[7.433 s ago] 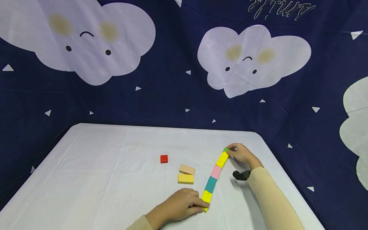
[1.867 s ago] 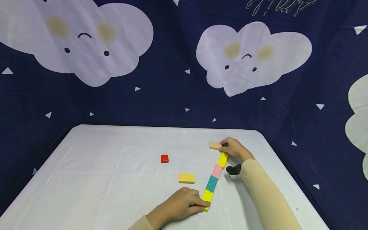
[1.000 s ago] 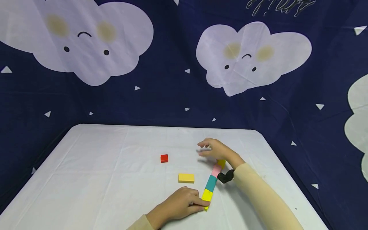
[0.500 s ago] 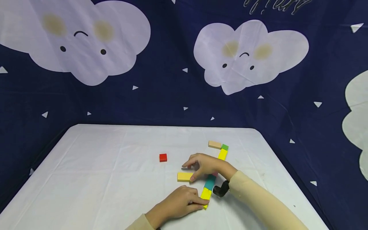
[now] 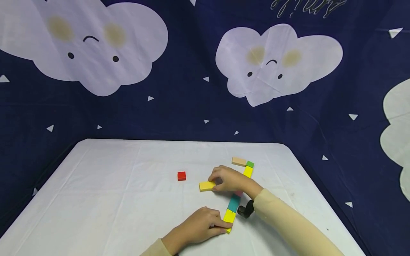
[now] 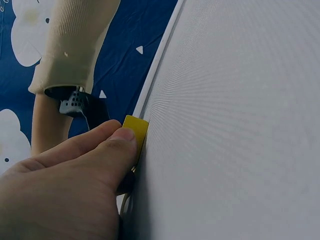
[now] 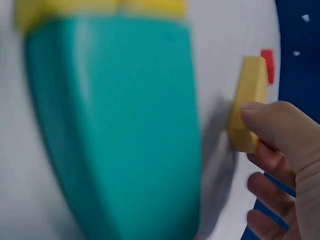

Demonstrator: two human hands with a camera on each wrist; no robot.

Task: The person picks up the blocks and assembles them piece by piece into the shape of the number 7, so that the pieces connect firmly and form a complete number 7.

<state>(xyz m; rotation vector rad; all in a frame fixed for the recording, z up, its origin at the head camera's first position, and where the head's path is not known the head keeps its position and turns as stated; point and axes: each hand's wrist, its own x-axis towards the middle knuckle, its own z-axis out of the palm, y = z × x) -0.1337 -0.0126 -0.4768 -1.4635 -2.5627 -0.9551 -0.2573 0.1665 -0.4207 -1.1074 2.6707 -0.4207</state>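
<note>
My right hand [image 5: 232,179] pinches a yellow block [image 5: 205,186] between thumb and fingers; in the right wrist view a shadow beside the block sets it above the table. My left hand [image 5: 203,225] holds the near end of another yellow block [image 5: 229,216], the nearest in a slanting row. Beyond it follow a teal block [image 5: 234,203], a pink block [image 5: 239,193] mostly hidden by my right wrist, a third yellow block [image 5: 248,171] and a small green block [image 5: 250,164]. A tan block [image 5: 238,161] lies left of the green one, at an angle to the row.
A small red block [image 5: 181,176] lies alone left of my right hand. White cloth covers the table [image 5: 96,199], and a dark blue cloud-printed curtain [image 5: 192,113] hangs behind it. A black wrist device [image 5: 246,209] sits close beside the teal block.
My right hand has left the tan block beside the green one, come back toward me, and picked up the loose yellow block, shifting it slightly away. My left hand has stayed put.
</note>
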